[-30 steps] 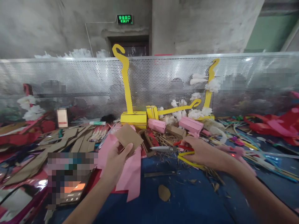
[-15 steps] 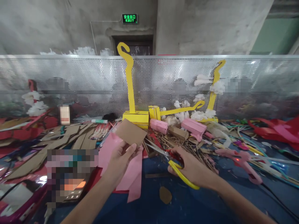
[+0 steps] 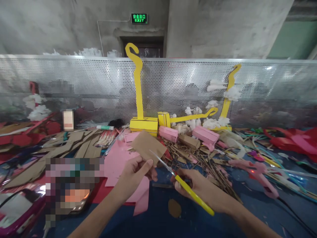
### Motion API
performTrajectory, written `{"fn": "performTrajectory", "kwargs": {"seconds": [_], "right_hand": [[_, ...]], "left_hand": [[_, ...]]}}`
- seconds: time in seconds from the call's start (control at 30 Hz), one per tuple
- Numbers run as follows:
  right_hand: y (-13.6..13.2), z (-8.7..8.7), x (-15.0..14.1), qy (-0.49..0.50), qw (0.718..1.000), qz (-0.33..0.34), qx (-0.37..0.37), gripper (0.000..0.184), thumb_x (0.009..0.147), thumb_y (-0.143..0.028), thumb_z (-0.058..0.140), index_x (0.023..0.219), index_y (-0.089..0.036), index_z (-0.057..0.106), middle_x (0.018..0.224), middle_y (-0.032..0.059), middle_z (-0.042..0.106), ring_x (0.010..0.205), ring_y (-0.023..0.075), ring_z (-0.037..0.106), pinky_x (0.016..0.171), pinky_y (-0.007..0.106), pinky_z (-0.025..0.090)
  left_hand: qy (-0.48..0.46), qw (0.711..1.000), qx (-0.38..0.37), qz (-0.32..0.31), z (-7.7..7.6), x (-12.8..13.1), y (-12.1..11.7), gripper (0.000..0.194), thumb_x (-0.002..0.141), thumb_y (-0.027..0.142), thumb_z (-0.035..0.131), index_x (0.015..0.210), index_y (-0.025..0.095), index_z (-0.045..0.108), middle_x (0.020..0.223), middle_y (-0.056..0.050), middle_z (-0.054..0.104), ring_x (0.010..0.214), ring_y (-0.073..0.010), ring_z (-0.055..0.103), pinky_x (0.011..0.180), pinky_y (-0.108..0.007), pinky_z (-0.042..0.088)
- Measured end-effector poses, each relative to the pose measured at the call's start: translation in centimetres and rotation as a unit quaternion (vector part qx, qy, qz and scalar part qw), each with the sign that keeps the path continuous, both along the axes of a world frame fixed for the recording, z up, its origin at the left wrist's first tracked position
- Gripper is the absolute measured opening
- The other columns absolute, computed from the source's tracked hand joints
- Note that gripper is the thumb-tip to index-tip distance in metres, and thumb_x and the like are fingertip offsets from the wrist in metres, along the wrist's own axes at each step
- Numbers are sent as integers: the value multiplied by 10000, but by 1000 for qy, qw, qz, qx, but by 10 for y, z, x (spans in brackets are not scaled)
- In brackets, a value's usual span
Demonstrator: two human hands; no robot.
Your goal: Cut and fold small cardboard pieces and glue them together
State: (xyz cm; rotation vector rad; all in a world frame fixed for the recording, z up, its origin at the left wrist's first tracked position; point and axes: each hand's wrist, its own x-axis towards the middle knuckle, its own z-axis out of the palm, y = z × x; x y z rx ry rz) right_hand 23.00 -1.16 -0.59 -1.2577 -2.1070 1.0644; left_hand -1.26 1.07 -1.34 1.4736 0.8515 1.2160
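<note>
My left hand (image 3: 135,172) pinches the lower edge of a brown cardboard piece (image 3: 148,146), holding it up above the blue table (image 3: 198,221). My right hand (image 3: 198,188) grips yellow-handled scissors (image 3: 180,181). Their thin blades point up and left, and the tips touch the cardboard's right edge. Under my left hand lies a sheet of pink paper (image 3: 119,162).
Cardboard scraps and sticks (image 3: 198,155) are heaped behind my hands. Yellow hook-shaped stands (image 3: 138,99), pink boxes (image 3: 168,133) and white tufts line a perforated metal screen (image 3: 74,86). A pink glue gun (image 3: 257,172) lies right. Brown cardboard cut-outs (image 3: 74,145) lie left. A cardboard oval (image 3: 174,208) sits near me.
My right hand picked the scissors up from the scrap pile at the right and brought them left to the cardboard. My left hand lowered the cardboard slightly toward the scissors.
</note>
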Motion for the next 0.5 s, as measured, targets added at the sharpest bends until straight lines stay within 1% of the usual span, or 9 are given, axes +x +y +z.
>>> {"fn": "performTrajectory", "kwargs": {"seconds": [0.1,0.27,0.37,0.5], "right_hand": [[-1,-2,0,12,1000,5,-13,234,912,-403,611,870,-174,632,738,-16,565,640,128,450,542,225,340],[-1,-5,0,5,1000,-4,-6,294,922,-458,597,928,-170,658,781,8,601,671,147,491,553,228,359],[-2,-4,-1,9,1000,-3,-11,276,922,-438,601,949,-171,665,793,12,609,684,153,499,565,232,367],[-4,0,-2,13,1000,-1,-17,255,927,-416,601,966,-172,663,777,-1,579,671,144,467,558,233,345]], "left_hand": [[13,1000,21,-4,-2,-1,2,356,915,496,609,820,154,630,646,-38,687,589,-153,636,600,-280,500],[31,998,50,1,-4,-2,3,334,945,477,572,848,161,626,655,-24,662,611,-146,613,613,-272,490],[36,998,59,6,-3,-1,1,316,950,457,570,838,166,624,650,-19,656,613,-144,610,618,-269,488],[36,997,59,13,-1,-1,0,314,947,453,575,826,168,628,648,-19,655,615,-146,617,619,-271,490]]}}
